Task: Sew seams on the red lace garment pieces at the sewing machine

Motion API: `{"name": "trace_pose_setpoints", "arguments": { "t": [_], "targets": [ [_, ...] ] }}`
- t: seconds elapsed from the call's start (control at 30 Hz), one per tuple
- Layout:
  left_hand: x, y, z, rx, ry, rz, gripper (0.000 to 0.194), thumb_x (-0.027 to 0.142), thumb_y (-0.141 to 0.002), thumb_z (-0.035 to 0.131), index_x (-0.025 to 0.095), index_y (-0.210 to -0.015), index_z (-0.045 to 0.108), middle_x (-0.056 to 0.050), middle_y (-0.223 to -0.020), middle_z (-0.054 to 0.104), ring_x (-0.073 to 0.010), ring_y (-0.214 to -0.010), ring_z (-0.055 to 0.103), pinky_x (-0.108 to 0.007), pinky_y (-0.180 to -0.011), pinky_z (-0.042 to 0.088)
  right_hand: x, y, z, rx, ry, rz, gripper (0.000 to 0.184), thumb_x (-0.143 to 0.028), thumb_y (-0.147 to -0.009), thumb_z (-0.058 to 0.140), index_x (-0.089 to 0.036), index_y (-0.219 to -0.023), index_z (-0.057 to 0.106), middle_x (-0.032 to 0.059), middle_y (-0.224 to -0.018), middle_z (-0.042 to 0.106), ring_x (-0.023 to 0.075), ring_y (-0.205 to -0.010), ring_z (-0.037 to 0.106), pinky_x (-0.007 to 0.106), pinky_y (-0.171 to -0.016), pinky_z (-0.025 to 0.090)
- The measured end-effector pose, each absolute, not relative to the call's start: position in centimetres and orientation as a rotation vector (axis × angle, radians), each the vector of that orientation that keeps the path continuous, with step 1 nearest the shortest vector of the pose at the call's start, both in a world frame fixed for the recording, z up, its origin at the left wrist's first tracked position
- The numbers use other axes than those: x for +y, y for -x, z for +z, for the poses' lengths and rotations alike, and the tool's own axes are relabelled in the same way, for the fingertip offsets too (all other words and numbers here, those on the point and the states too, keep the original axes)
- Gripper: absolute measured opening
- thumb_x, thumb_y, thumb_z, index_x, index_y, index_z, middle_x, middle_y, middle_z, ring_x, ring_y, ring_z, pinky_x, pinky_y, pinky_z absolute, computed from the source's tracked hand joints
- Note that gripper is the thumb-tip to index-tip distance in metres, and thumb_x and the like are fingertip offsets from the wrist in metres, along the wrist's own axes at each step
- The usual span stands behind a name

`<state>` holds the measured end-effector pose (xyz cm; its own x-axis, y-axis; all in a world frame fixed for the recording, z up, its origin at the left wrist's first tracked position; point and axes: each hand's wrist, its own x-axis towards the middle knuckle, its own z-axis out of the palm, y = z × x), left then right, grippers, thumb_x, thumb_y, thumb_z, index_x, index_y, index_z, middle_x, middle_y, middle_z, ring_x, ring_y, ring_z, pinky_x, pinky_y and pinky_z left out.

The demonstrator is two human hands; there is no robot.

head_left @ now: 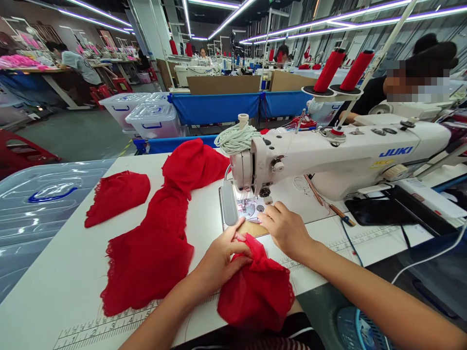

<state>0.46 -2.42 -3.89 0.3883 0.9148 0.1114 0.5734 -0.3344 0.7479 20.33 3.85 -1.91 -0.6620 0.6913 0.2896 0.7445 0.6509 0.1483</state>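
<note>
My left hand (228, 255) is closed on a piece of red fabric (257, 294) with a lacy edge, which is bunched at its top and hangs over the table's front edge. My right hand (286, 231) is beside the needle area of a white sewing machine (343, 150), its fingers bent and drawn together. Whatever those fingertips pinch, if anything, is hidden. Between the hands, a tan patch (254, 228) shows on the machine bed. More red fabric (149, 267) runs in a gathered strip across the table to my left, and a separate red piece (118, 194) lies farther left.
Two red thread cones (330, 70) stand above the machine. Pale green cord (237, 137) is coiled on the machine head. A wooden-handled tool (342, 215) and a dark phone-like slab (381, 212) lie at right. A clear lidded bin (51, 194) stands left; another person sits behind the machine.
</note>
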Motion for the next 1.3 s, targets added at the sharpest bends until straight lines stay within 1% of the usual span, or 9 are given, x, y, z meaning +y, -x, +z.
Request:
{"name": "trace_pose_setpoints", "arguments": {
  "t": [0.2,0.33,0.5,0.63,0.8,0.93,1.03,1.17,1.3],
  "targets": [
    [-2.5,-0.5,-3.7,1.221,-2.003,0.785,0.014,0.02,-0.083,0.059,0.022,-0.076,0.072,-0.009,-0.106,0.059,-0.0267,-0.12,0.048,-0.041,-0.094,0.045,6.2,-23.8,-1.5,-2.518,1.775,-0.477,0.019,-0.021,-0.093,0.049,-0.015,-0.1,0.066,0.0125,-0.094,0.065,0.0259,-0.093,0.053,0.029,-0.06,0.038],
    [-2.8,-0.7,-3.4,1.099,-1.962,0.81,0.014,0.022,-0.085,0.058,0.023,-0.079,0.071,-0.006,-0.1,0.055,-0.0181,-0.094,0.055,-0.034,-0.083,0.048,6.8,-25.9,-1.3,-2.449,1.974,-0.521,0.028,-0.024,-0.092,0.048,-0.012,-0.114,0.061,0.018,-0.104,0.064,0.032,-0.096,0.056,0.037,-0.068,0.043],
    [-3.1,-0.7,-3.3,1.033,-1.971,0.702,0.014,0.021,-0.085,0.058,0.023,-0.08,0.071,-0.005,-0.106,0.054,-0.0144,-0.084,0.055,-0.029,-0.075,0.048,4.9,-22.6,-2.1,-2.698,1.206,-0.242,0.037,-0.01,-0.09,0.04,-0.015,-0.122,0.058,0.0139,-0.128,0.058,0.0237,-0.11,0.056,0.037,-0.087,0.044],
    [-3.0,-0.7,-3.5,1.061,-1.962,0.735,0.015,0.023,-0.085,0.058,0.021,-0.075,0.069,-0.004,-0.1,0.054,-0.0134,-0.079,0.054,-0.029,-0.075,0.048,5.8,-21.3,-2.7,-2.899,0.808,-0.023,0.037,-0.023,-0.093,0.044,-0.02,-0.129,0.053,0.0081,-0.136,0.055,0.021,-0.124,0.048,0.042,-0.101,0.037],
    [-2.5,-0.9,-3.4,1.073,-1.92,0.75,0.015,0.02,-0.085,0.054,0.019,-0.073,0.063,-0.004,-0.095,0.055,-0.0147,-0.084,0.054,-0.029,-0.078,0.047,8.6,-26.8,-0.9,-2.425,1.547,-0.414,0.032,-0.008,-0.089,0.041,-0.011,-0.111,0.063,0.018,-0.13,0.057,0.029,-0.115,0.056,0.048,-0.095,0.041],
    [-2.2,-1.0,-3.4,1.086,-1.921,0.773,0.017,0.02,-0.085,0.051,0.019,-0.074,0.063,-0.004,-0.09,0.055,-0.015,-0.081,0.055,-0.028,-0.073,0.047,5.8,-30.4,1.3,-2.588,1.136,0.069,0.031,-0.012,-0.092,0.041,-0.018,-0.114,0.061,0.0102,-0.119,0.063,0.02,-0.109,0.058,0.034,-0.091,0.045],
    [-2.1,-1.0,-3.3,1.076,-1.941,0.807,0.018,0.021,-0.085,0.05,0.02,-0.074,0.064,-0.004,-0.087,0.056,-0.0151,-0.078,0.056,-0.027,-0.071,0.047,1.6,-31.0,0.8,-2.704,1.017,0.447,0.029,-0.029,-0.089,0.056,-0.02,-0.117,0.058,0.0105,-0.117,0.059,0.0203,-0.11,0.055,0.034,-0.091,0.045],
    [-2.0,-1.1,-3.1,1.074,-1.987,0.771,0.02,0.023,-0.085,0.05,0.021,-0.073,0.065,-0.003,-0.085,0.058,-0.0155,-0.078,0.057,-0.025,-0.07,0.047,-3.1,-31.4,-2.0,-2.566,1.111,0.447,0.014,-0.027,-0.093,0.05,-0.018,-0.096,0.06,0.0078,-0.093,0.061,0.0181,-0.088,0.056,0.033,-0.078,0.046],
    [-2.0,-1.1,-3.2,1.102,-2.025,0.751,0.02,0.026,-0.086,0.05,0.022,-0.073,0.065,-0.004,-0.086,0.059,-0.0159,-0.078,0.058,-0.024,-0.068,0.047,-6.1,-32.8,-3.1,-2.435,1.206,0.337,0.023,-0.023,-0.096,0.041,-0.018,-0.077,0.054,0.0055,-0.076,0.057,0.0163,-0.071,0.05,0.03,-0.066,0.041]
  ]
}}
